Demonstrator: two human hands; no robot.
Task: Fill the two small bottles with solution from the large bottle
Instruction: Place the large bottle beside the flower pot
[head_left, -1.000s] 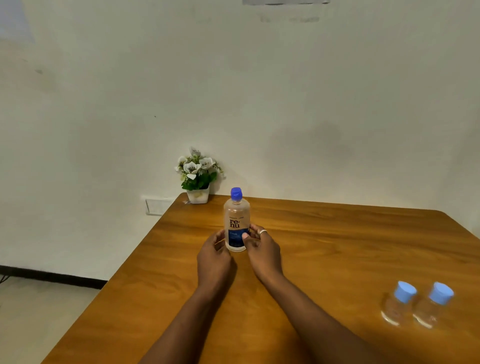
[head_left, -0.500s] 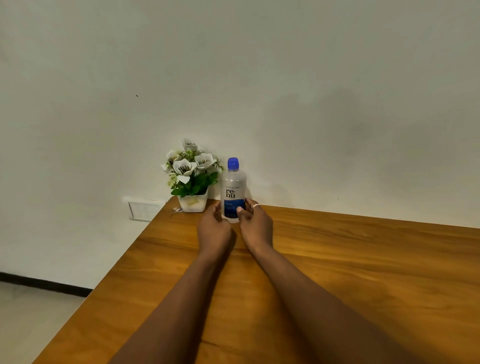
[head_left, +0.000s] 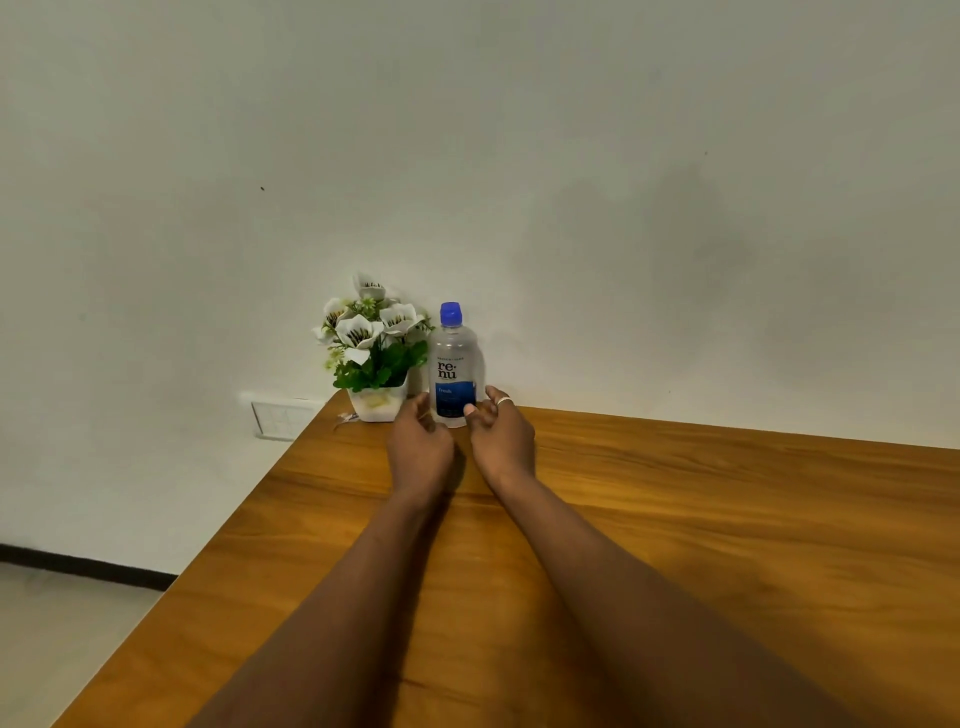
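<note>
The large bottle (head_left: 451, 358) is clear, with a blue cap and a blue and white label. It stands upright at the far edge of the wooden table (head_left: 675, 519), close to the wall. My left hand (head_left: 420, 447) presses its fingers against the bottle's lower left side. My right hand (head_left: 501, 436), with a ring on one finger, wraps the lower right side with the thumb on the label. The two small bottles are out of view.
A white pot of white flowers (head_left: 371, 358) stands just left of the large bottle at the table's far left corner. A wall switch plate (head_left: 280, 418) sits beyond the left edge. The wall runs right behind the table.
Both hands have slid the large bottle away from me to the far edge, beside the flower pot. The view has tilted up, and the two small bottles have left the frame.
</note>
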